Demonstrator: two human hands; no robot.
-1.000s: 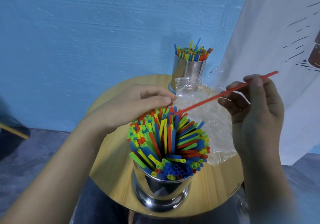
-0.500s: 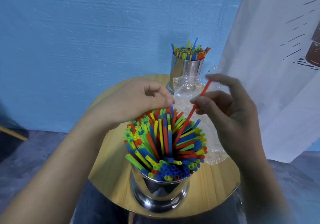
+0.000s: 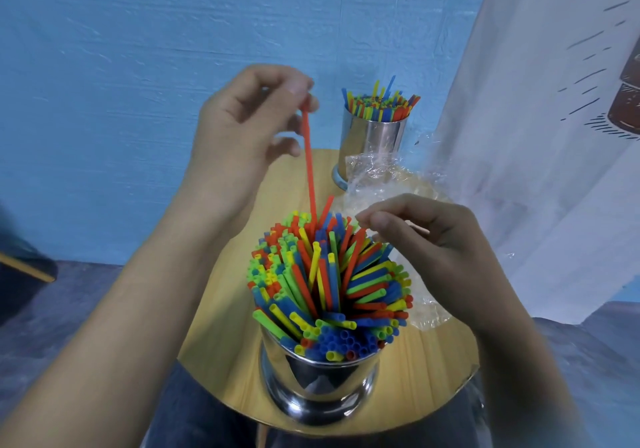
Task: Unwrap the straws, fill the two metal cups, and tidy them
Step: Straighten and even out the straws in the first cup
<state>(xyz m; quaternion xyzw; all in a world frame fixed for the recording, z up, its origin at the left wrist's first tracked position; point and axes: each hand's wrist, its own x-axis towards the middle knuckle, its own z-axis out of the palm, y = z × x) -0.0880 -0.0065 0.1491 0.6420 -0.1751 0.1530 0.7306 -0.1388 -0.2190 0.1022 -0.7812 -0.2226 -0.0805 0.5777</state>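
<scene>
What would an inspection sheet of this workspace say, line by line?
Surface: round wooden table.
Job's things: near metal cup packed with straws; far metal cup also filled; red straw standing tall in the near cup.
Clutter: crumpled clear wrap by the far cup.
Grips: left hand pinches the red straw's top; right hand curled by straw tips, contact unclear.
Cables: nothing seen.
Surroundings: blue wall, white printed cloth.

I can read no words, numbers or brands; the white cloth (image 3: 519, 143) at two o'clock carries only a drawing.
</scene>
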